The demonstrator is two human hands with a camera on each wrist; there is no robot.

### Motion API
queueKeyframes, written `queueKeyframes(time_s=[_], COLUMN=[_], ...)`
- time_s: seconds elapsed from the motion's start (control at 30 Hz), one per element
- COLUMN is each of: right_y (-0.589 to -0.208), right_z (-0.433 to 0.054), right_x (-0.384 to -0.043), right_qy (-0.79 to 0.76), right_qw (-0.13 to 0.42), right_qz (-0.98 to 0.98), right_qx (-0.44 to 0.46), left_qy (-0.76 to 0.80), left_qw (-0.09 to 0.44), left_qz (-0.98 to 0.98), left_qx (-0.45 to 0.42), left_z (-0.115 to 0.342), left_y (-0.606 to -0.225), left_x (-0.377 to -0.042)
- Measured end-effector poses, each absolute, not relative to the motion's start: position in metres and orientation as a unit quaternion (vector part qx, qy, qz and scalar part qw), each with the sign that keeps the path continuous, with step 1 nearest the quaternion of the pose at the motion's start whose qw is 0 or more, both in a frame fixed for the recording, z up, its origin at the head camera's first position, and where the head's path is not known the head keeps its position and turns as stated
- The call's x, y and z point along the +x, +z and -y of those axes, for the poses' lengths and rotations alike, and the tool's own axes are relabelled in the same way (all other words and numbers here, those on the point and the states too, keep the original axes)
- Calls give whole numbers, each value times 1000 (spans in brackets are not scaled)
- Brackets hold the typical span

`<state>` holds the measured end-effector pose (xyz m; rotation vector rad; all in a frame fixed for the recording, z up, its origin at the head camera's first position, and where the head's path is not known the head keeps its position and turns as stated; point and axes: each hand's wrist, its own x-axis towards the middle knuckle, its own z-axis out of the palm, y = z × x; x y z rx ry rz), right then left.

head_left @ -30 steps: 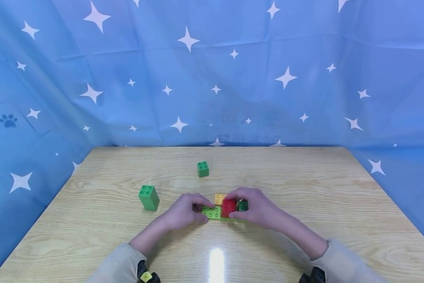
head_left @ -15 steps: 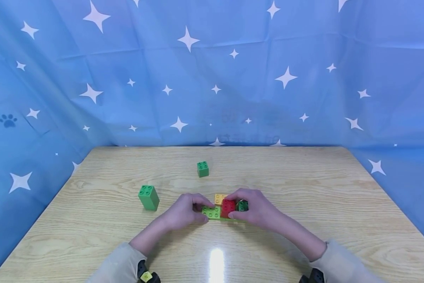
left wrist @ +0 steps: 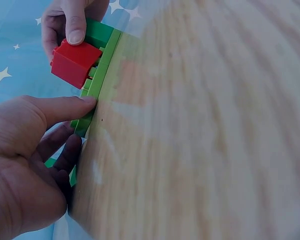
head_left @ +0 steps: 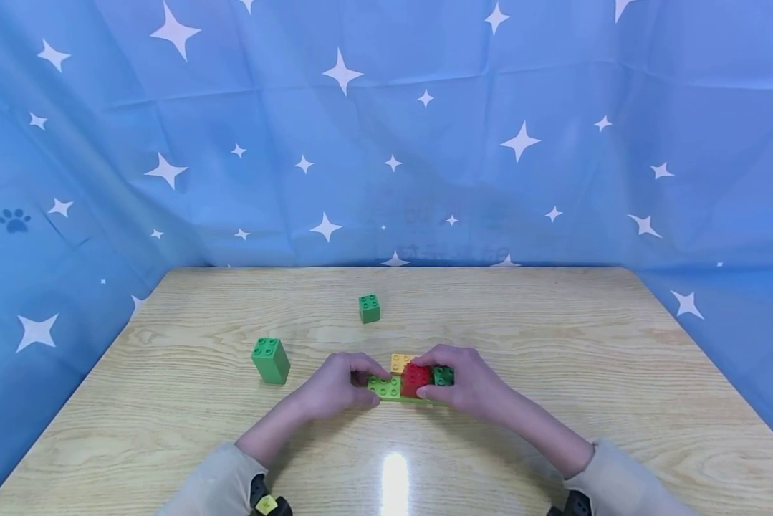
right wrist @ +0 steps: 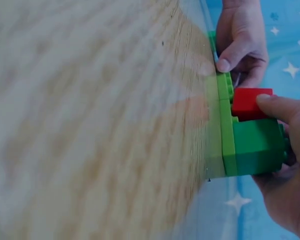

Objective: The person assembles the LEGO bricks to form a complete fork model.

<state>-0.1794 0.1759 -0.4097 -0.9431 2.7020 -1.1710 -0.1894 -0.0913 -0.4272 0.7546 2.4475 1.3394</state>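
My right hand [head_left: 463, 378] pinches a red brick [head_left: 415, 380] between thumb and fingers. The brick sits over the middle of a light green studded plate [head_left: 384, 388]; in the left wrist view the red brick [left wrist: 72, 64] looks tilted against the studs. A dark green brick [right wrist: 257, 146] stands on the plate's right end, partly behind my right hand in the head view. Around the plate's left end, my left hand [head_left: 337, 387] grips with its thumb [left wrist: 75, 107] on the near side and fingers behind. Just behind the plate is a yellow brick [head_left: 399, 362], partly covered by my right fingers.
A tall green brick [head_left: 271, 360] stands left of my left hand. Farther back is a small green brick [head_left: 370, 308]. The wooden table [head_left: 554, 322] ends at a blue star-patterned curtain [head_left: 386, 143].
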Motion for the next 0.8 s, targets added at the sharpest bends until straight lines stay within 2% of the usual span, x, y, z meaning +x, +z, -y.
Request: queueKeyframes(time_s=[0.47,0.8], right_y=[-409,-409], right_z=[-173,-171], right_x=[-181,-181], right_qy=[-365,-359], right_qw=[-2,15], right_qz=[-867,-872], right_qx=[-340,-332], left_qy=[454,461], left_qw=[125,122], left_qz=[-846,-840], left_qx=[248,258], left_z=[91,91], left_y=[-427,-426], left_x=[-189,-189])
